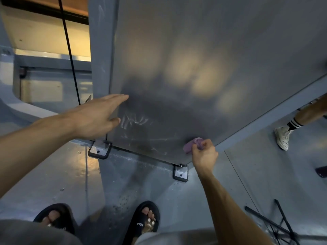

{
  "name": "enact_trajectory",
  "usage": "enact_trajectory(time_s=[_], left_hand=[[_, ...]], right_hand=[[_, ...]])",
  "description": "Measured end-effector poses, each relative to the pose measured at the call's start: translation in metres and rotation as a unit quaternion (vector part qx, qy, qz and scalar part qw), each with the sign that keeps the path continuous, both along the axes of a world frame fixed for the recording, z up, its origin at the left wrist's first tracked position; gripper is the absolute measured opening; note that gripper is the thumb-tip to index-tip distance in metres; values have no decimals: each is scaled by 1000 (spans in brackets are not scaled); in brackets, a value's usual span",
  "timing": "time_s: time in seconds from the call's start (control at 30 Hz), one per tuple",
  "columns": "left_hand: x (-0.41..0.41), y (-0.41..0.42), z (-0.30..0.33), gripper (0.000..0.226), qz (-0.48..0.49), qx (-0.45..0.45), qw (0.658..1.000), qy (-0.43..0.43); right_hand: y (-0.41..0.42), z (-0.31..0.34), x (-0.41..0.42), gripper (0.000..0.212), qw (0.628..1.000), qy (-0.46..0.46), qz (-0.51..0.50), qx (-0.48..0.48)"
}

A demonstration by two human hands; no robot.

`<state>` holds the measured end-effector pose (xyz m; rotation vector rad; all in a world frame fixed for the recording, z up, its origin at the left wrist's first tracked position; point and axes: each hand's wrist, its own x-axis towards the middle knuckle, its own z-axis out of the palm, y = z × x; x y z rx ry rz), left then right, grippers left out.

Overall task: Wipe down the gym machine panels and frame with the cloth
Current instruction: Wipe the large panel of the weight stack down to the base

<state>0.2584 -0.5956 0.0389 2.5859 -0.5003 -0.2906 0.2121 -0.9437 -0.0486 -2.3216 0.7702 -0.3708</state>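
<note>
A large frosted grey panel [203, 76] of the gym machine fills the upper middle of the view, with wet streaks near its lower edge. My right hand [204, 155] grips a bunched purple cloth [192, 145] and holds it against the panel's lower right corner. My left hand [99, 116] lies with straight fingers on the panel's left edge, beside the grey upright of the frame [101, 50].
Two metal brackets [99, 150] [180, 173] fix the panel's bottom to the base. A black cable [68, 46] runs down at the left. My feet in black slides [144, 221] stand below. Another person's leg and white sneaker [283, 137] are at the right, a black stand [279, 225] at lower right.
</note>
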Motion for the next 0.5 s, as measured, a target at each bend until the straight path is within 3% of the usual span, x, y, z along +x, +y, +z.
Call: enact_trajectory(time_s=[0.23,0.3,0.5], left_hand=[[-2,5,2,75,2,2,1000,3],[-3,5,3,75,4,1,1000,2],[-7,3,11,74,-9,2,1000,-16]], right_hand=[[46,12,19,12,987,-60,150,-9],[38,8,18,16,993,-39,111,-30],[14,-29,-10,16,995,80,-11,66]])
